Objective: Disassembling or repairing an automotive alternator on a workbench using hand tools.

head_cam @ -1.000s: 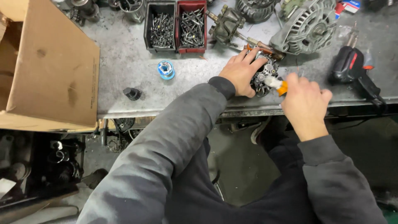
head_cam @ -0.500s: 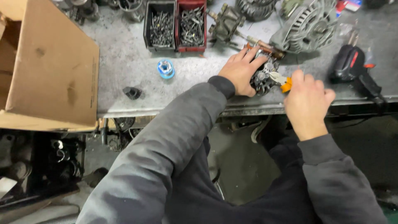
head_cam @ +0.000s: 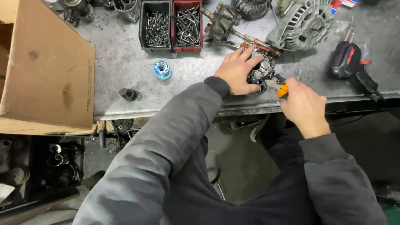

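My left hand point(head_cam: 237, 71) grips a small black alternator part point(head_cam: 260, 71) near the front edge of the grey metal bench point(head_cam: 121, 62). My right hand point(head_cam: 303, 104) is closed on orange-handled pliers point(head_cam: 280, 87), whose tip touches the part's lower right side. Both arms wear dark grey sleeves.
A large cardboard box point(head_cam: 46, 71) fills the left. A black bin point(head_cam: 156, 26) and a red bin point(head_cam: 187, 25) hold screws at the back. A blue solder spool point(head_cam: 161, 68), a small black cap point(head_cam: 128, 94), a silver alternator point(head_cam: 304, 23), a rotor point(head_cam: 221, 23) and a black power tool point(head_cam: 350, 62) lie around.
My right hand has moved in closer with the pliers, bringing their tip against the part. My left hand has shifted slightly on it.
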